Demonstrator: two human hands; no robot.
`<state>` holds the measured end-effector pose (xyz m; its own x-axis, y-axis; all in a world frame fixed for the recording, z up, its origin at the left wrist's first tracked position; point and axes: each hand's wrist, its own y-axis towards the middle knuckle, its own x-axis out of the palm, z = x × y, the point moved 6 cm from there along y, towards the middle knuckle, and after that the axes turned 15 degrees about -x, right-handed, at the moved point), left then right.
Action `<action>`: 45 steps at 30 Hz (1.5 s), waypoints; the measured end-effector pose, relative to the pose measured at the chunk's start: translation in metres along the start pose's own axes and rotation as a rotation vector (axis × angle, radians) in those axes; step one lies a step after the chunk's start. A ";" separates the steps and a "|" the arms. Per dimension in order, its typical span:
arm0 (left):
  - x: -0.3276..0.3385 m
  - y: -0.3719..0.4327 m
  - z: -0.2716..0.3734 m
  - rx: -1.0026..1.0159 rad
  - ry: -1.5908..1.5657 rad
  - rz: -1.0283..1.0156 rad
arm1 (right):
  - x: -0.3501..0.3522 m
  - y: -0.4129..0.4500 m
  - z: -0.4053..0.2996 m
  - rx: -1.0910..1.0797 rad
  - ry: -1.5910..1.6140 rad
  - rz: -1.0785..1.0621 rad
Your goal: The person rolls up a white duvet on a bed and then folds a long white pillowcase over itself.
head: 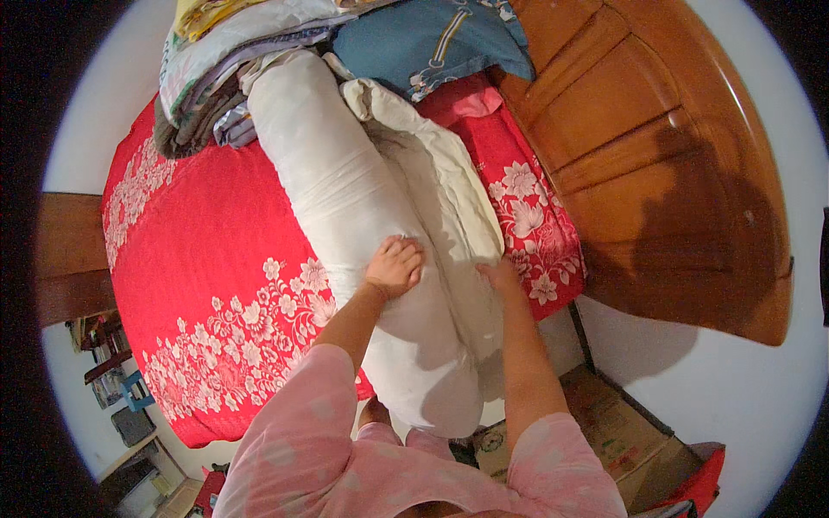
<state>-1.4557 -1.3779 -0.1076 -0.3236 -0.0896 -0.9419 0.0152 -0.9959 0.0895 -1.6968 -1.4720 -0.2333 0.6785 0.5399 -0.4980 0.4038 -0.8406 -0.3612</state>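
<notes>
A long white quilt (324,175) lies lengthwise before me, partly rolled into a thick bolster shape, with its near end hanging over the bed's edge. Along its right side runs a loose cream-coloured edge (447,155), flatter than the roll. My left hand (395,265) rests on top of the roll with fingers curled into the fabric. At the right edge of the quilt is my right hand (502,275), slightly blurred. Its thumb lies over the fabric, while its other fingers are hidden. Under the quilt spreads a red bedspread (214,239) with pale flowers.
Folded blankets (227,65) are stacked at the far left end of the bed, beside a blue pillow (434,45). A wooden headboard (647,175) rises on the right. Cardboard (622,421) lies on the lower right; a blue stool (135,390) stands left.
</notes>
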 end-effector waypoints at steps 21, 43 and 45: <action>0.005 -0.163 -0.060 -0.926 -1.840 -0.266 | 0.167 -0.190 -0.237 -0.454 -0.376 -0.196; -0.015 -0.130 -0.054 -0.799 -0.169 -0.259 | 0.051 -0.201 -0.049 -0.358 -0.583 -0.533; -0.014 -0.132 -0.058 -0.826 -0.162 -0.194 | 0.053 -0.203 -0.003 -0.140 -0.426 -0.866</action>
<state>-1.3984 -1.2463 -0.1254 -0.5214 0.0241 -0.8530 0.6086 -0.6902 -0.3915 -1.7413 -1.2729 -0.1835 -0.1548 0.9209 -0.3576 0.7461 -0.1282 -0.6533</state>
